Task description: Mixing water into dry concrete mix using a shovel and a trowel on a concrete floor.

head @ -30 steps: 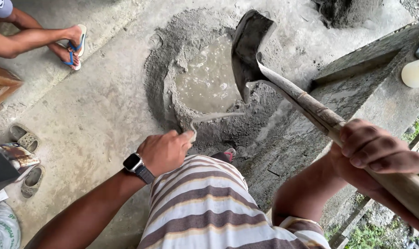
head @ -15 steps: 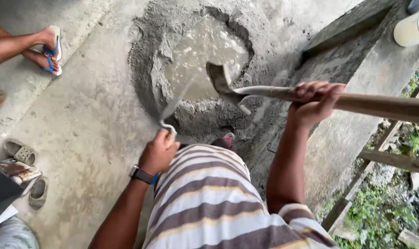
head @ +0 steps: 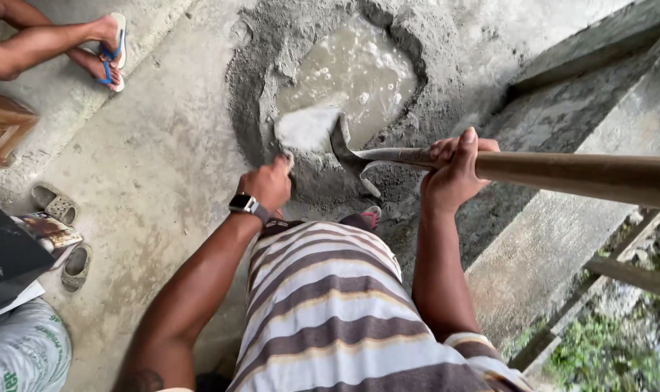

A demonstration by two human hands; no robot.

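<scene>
bare grey concrete floor (head: 148,181) spreads under me, with a raised concrete step (head: 562,239) running off toward 3 o'clock. at 12 o'clock sits a ring of dry cement mix (head: 257,109), heaped like a crater, and inside it stands a pool of cloudy, bubbly water (head: 355,72); a pale wet patch lies at the pool's near edge. my right hand (head: 453,170) is wrapped tight round the wooden handle of the shovel (head: 562,170), which comes in from 3 o'clock; its metal blade is dug into the near rim of the ring, just beside the pale patch. my left hand (head: 268,185), a black watch (head: 244,204) on the wrist, is curled closed near the rim at about 11 o'clock from my striped shirt (head: 330,312); i cannot tell what it grips. at 10 o'clock another person's feet in blue-strapped sandals (head: 110,51) rest on the floor. loose grey slippers (head: 54,205) lie at 9 o'clock, and a printed sack (head: 21,356) sits at 8 o'clock.
</scene>
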